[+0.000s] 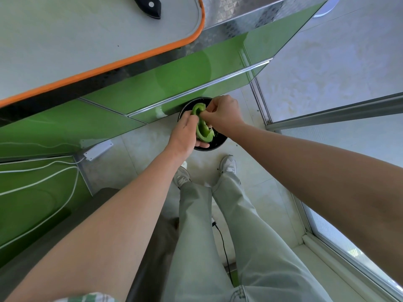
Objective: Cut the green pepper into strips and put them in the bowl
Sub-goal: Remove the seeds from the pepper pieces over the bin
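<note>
A halved green pepper (202,129), hollow side up, is cradled in my left hand (185,136) over a round black bin (214,144) on the floor. My right hand (220,112) reaches into the pepper's cavity with its fingertips pinched at the inner flesh near the top. On the counter at the upper left lies a white cutting board with an orange rim (122,59). The black handle of a knife (149,6) rests on it at the top edge. No bowl is in view.
Green glossy cabinet fronts (178,77) run below the counter. A white power strip (98,150) with its cables lies on the floor at left. My legs and shoes (227,165) stand just behind the bin. Glass panels (327,118) close off the right side.
</note>
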